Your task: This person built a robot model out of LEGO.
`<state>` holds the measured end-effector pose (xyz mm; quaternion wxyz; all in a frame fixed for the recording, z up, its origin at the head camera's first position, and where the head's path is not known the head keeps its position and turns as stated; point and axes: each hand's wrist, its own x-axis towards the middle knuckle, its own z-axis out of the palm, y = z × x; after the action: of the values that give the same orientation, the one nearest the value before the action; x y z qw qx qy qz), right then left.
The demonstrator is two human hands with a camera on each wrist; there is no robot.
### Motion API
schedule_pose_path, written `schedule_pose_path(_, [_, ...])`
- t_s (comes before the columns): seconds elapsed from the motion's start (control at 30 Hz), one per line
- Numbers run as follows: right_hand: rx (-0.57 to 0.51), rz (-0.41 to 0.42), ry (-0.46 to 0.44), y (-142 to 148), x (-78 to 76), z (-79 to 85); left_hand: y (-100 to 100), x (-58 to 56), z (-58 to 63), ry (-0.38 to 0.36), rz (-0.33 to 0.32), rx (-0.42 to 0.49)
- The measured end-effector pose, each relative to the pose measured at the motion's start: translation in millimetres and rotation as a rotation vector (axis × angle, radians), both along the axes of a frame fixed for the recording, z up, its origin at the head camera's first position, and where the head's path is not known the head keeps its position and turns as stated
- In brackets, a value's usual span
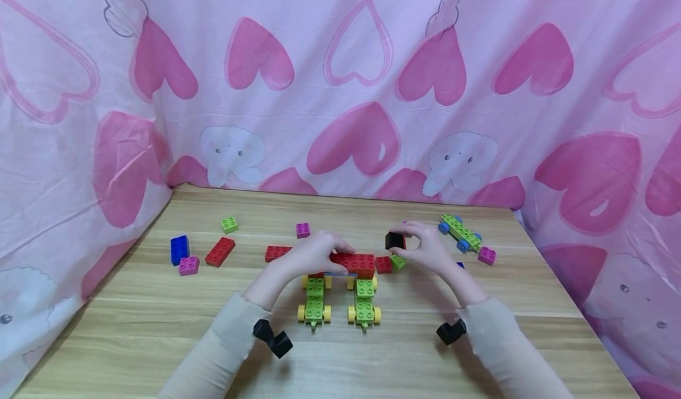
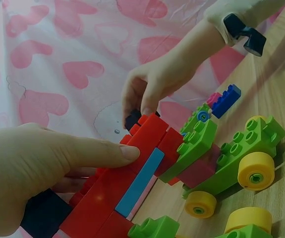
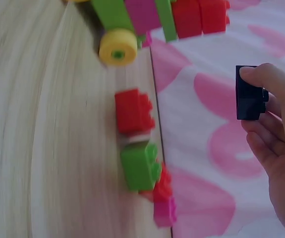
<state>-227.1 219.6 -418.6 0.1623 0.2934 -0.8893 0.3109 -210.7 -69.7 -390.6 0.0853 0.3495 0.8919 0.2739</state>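
My left hand (image 1: 313, 253) grips a long red brick (image 1: 359, 264) near the table's middle, thumb in front and fingers behind. That brick is part of a red row bridging two green wheeled bases, the left base (image 1: 315, 305) and the right base (image 1: 365, 307), both with yellow wheels. Below the row, a blue strip (image 2: 141, 182) shows in the left wrist view. Beside the left hand there is a dark block (image 2: 45, 213), partly hidden. My right hand (image 1: 424, 245) pinches a black brick (image 3: 250, 94) between thumb and fingers, held above the table right of the build.
Left on the table lie a blue brick (image 1: 180, 250), a pink brick (image 1: 188, 265), a red brick (image 1: 220, 251) and a green brick (image 1: 229, 225). A green base with blue wheels (image 1: 461, 233) stands at the back right, near another pink brick (image 1: 486, 255). A curtain (image 1: 340, 133) hangs behind.
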Motion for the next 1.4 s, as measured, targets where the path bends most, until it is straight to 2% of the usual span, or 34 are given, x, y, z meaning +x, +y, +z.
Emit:
schedule_pose_path(0.17, [-0.009, 0.066, 0.032, -11.9, 6.4, 4.0, -0.2, -0.3, -0.1, -0.002, 0.001, -0.004])
schedule_pose_path(0.4, [-0.033, 0.132, -0.043, -23.0, 17.6, 7.7, -1.0, -0.7, 0.5, -0.013, -0.004, 0.001])
schedule_pose_path(0.6, [-0.043, 0.17, -0.07, -28.1, 21.4, 8.1, -1.1, -1.2, 1.2, -0.018, -0.009, 0.011])
schedule_pose_path(0.93, [-0.039, 0.193, -0.081, -31.3, 23.7, 8.8, 0.3, -1.6, 0.6, 0.003, -0.009, -0.001])
schedule_pose_path(1.4, [-0.019, 0.169, -0.087, -33.8, 23.7, 6.3, 0.5, -1.3, 0.1, -0.007, -0.004, 0.006])
